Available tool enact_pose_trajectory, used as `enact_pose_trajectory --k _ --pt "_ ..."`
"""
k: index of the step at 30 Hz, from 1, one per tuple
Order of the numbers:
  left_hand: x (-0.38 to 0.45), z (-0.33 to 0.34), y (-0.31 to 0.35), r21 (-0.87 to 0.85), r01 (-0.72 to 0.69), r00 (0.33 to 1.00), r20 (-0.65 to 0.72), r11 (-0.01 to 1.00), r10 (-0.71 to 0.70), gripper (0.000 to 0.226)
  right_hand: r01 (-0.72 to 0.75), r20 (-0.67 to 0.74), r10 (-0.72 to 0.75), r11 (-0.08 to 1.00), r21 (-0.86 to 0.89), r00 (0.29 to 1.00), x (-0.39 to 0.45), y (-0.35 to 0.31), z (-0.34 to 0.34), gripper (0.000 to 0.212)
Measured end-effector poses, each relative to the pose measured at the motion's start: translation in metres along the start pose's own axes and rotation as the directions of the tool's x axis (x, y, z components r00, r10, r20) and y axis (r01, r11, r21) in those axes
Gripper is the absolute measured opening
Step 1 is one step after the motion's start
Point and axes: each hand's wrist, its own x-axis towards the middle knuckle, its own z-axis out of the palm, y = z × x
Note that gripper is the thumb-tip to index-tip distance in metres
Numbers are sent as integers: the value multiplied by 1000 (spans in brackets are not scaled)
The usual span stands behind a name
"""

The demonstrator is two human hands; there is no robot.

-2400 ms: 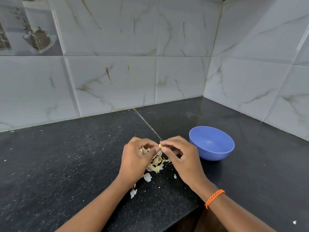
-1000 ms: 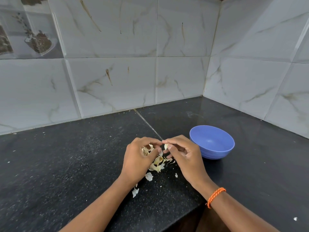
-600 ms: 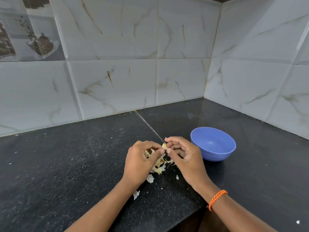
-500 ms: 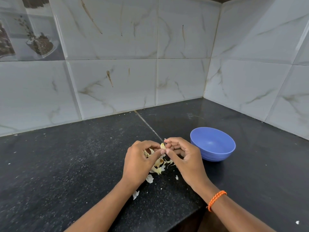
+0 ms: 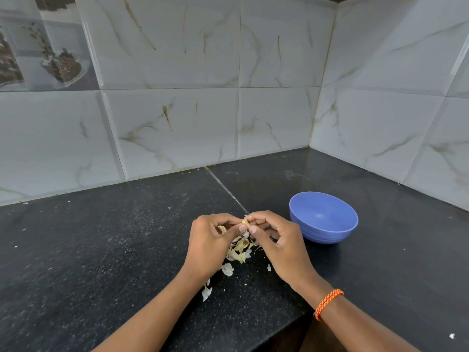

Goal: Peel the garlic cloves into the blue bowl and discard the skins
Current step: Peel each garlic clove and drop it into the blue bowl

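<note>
Change: both hands have stayed together over the skins since the earlier frames, and the small clove has been turned between the fingertips; the bowl has not shifted.
Left hand (image 5: 208, 246): fingers curled, thumb and forefinger pinching the garlic clove (image 5: 245, 221) from its left side.
Right hand (image 5: 276, 246): fingers curled, thumb and forefinger pinching the same clove from its right side; the two thumbs nearly touch below it.
Garlic clove: small, pale yellow, held above the counter between the two hands, just left of the bowl.
Skins (image 5: 239, 250): a loose heap of pale papery pieces on the counter under and between the hands, with a few white flakes scattered nearer the person.
Blue bowl (image 5: 323, 217): upright on the counter just right of the right hand; its visible inside shows nothing in it.
Counter (image 5: 101, 237): black speckled stone, with a thin seam running from the wall toward the hands and fine pale crumbs on it.
Walls (image 5: 177, 97): glossy white marble-look tiles meeting in a corner behind the bowl; one decorated tile (image 5: 45, 52) at upper left carries a dark printed picture.
Bracelet (image 5: 328, 302): orange braided band on the right wrist.
</note>
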Motion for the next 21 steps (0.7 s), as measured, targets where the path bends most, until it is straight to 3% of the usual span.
enact_pose_trajectory --k 6,14,21 --pt "0 1 -3 -33 27 1000 4 999 -27 11 -56 11 55 996 70 998 2 4 1 20" --pt "0 0 -4 -104 58 998 33 993 -55 8 -126 38 120 947 295 992 5 4 -1 18" --pt "-1 -1 -4 -152 64 998 36 986 -60 8 -158 41 153 925 345 987 4 5 -2 12"
